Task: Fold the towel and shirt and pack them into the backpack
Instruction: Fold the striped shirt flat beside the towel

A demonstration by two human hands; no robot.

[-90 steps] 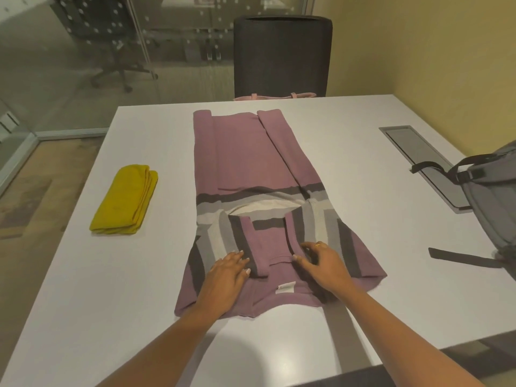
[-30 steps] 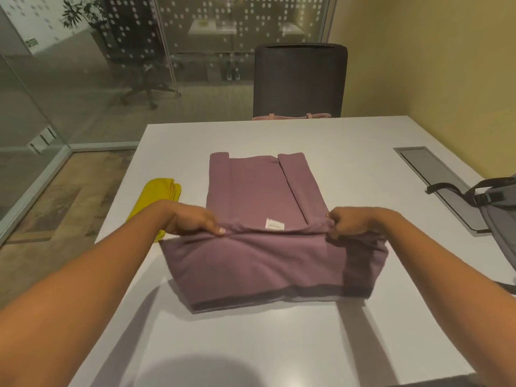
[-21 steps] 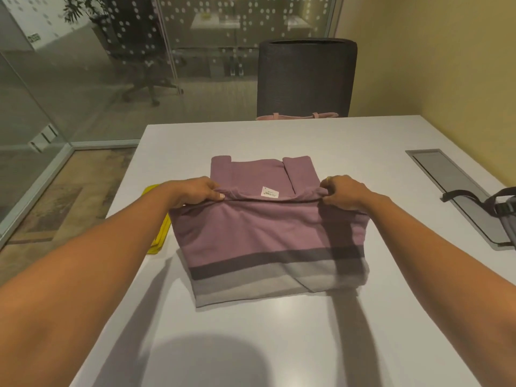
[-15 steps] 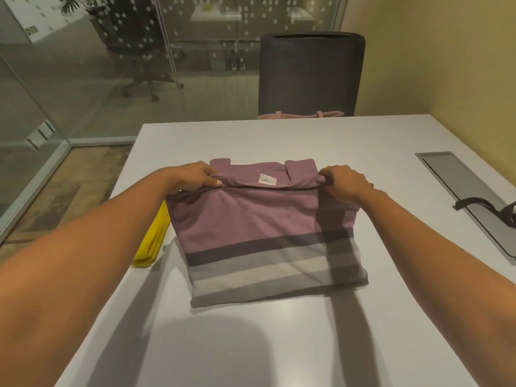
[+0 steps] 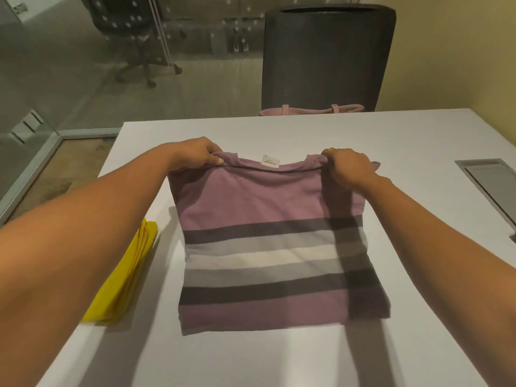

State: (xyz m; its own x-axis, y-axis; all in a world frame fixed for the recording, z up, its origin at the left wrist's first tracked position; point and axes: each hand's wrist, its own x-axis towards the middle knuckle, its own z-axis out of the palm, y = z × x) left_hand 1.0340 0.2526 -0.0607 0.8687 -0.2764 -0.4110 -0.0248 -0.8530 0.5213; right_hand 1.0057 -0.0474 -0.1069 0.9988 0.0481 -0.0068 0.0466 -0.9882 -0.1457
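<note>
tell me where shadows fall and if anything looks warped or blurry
Head view: the arm of the right hand throws a dark band down the right side of the shirt onto the table; the wide lens swells both near forearms and splays the table edges; the near end of the yellow towel looks soft.

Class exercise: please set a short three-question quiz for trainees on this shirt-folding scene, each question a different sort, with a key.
1. True or false: the folded yellow towel lies on the table, to the left of the shirt.
2. Where do the left hand and the right hand grip the shirt? A) at the corners of its far edge; B) at its near hem; C) on its striped middle.
3. Fill in: the white label sits ___ the two hands.

Key: 1 true; 2 A; 3 between.
</note>
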